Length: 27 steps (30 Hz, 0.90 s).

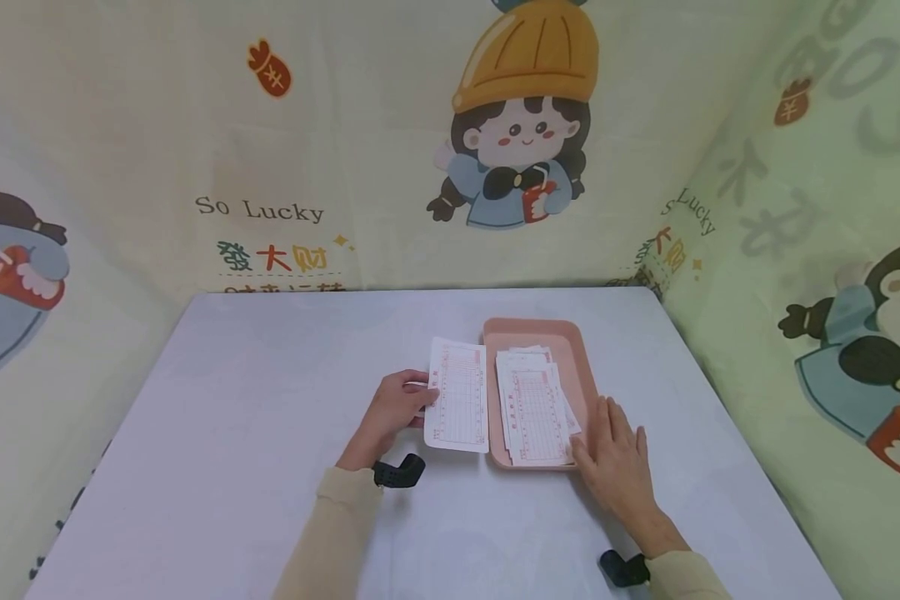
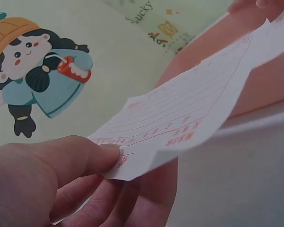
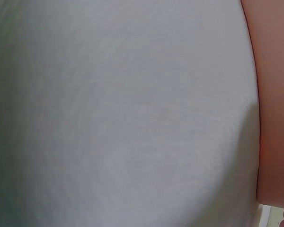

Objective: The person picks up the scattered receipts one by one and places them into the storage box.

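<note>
A white paper slip printed with a red form [image 1: 456,396] is pinched by my left hand [image 1: 396,412], thumb on top and fingers beneath its left edge. In the left wrist view the slip [image 2: 180,113] bends a little and rises toward the pink tray [image 2: 270,92]. Similar slips lie in an uneven stack [image 1: 536,408] inside the pink tray [image 1: 576,350], just right of the held one. My right hand [image 1: 618,467] lies along the tray's right side with straight fingers, its thumb at the near right corner. Only the tray's wall [image 3: 277,118] and table show in the right wrist view.
The tray stands on a white table [image 1: 270,400], right of its middle. A cloth backdrop with cartoon prints [image 1: 390,150] rises behind the table and along both sides. Black bands with small devices [image 1: 399,472] sit on both wrists.
</note>
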Available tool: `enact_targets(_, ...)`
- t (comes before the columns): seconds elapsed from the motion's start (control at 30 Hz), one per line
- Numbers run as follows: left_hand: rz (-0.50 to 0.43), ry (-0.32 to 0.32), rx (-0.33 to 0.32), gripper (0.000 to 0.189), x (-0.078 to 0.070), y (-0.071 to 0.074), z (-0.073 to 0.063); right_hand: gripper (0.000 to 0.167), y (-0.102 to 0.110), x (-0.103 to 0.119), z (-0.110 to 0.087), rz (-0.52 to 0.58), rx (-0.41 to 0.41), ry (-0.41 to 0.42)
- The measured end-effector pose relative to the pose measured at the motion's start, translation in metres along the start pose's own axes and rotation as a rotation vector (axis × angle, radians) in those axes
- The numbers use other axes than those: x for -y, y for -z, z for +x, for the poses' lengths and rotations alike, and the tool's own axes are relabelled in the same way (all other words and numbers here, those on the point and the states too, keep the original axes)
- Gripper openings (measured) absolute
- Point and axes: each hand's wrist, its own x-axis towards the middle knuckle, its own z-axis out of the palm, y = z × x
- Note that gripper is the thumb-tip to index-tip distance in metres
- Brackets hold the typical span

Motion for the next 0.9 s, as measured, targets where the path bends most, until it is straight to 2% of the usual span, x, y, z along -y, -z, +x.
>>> enact_targets(0.37,0.02,0.011,0.033,0.039,-0.003,-0.017,0.005,0.081,-0.003,-0.004,0.001,-0.019,-0.008,0.006)
enact_targets(0.67,0.006,0.003,0.079,0.038,-0.007,-0.038,0.012,0.081,-0.003,-0.003,0.001,-0.014,-0.011,0.007)
enact_targets(0.9,-0.055,-0.009,0.131,0.037,-0.014,-0.054,0.014,0.081,-0.003,-0.004,0.001,-0.015,-0.022,0.009)
